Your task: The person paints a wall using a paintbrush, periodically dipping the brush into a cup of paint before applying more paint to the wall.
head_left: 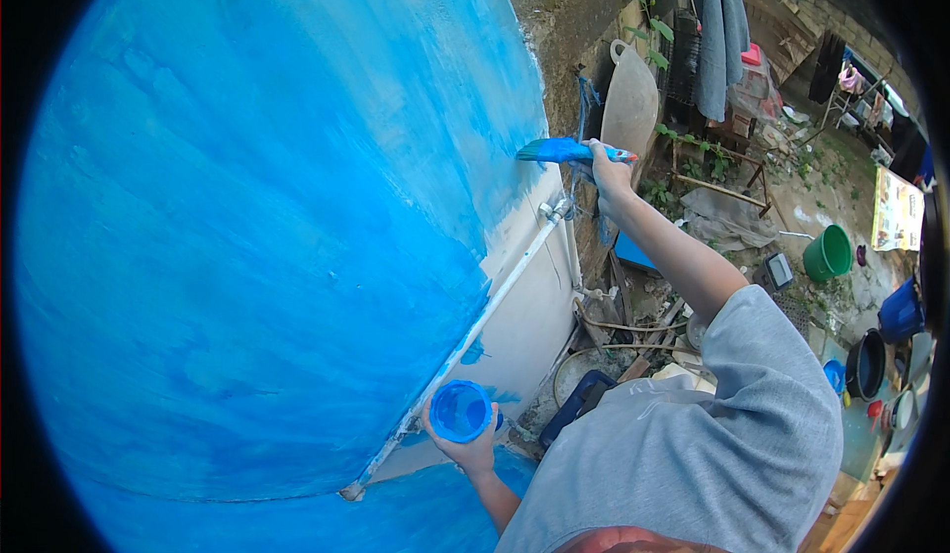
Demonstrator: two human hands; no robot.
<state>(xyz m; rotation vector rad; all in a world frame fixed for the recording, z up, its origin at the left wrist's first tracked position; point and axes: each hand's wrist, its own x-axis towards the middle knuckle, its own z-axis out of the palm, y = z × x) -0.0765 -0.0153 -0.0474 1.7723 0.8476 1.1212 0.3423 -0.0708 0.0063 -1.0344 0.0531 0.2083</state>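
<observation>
My right hand (607,170) is closed around the handle of a paintbrush (559,150) covered in blue paint. Its bristle tips meet the right edge of the blue-painted wall (297,177), beside a pale unpainted strip. Lower down, my left hand (465,448) grips a blue plastic cup (461,411) with blue paint inside, its open top facing up. A white pipe (475,330) with a metal tap (554,211) runs along the wall just above the cup. Around the pipe, the pale wall section (524,325) carries a few blue patches.
A dark blue container (577,410), a hose (633,328) and wood scraps lie by the wall's foot. Farther right stand a green bucket (827,253), a blue bucket (899,312) and a black basin (866,365). A grey cloth (719,39) hangs above a pale oval tub (630,98).
</observation>
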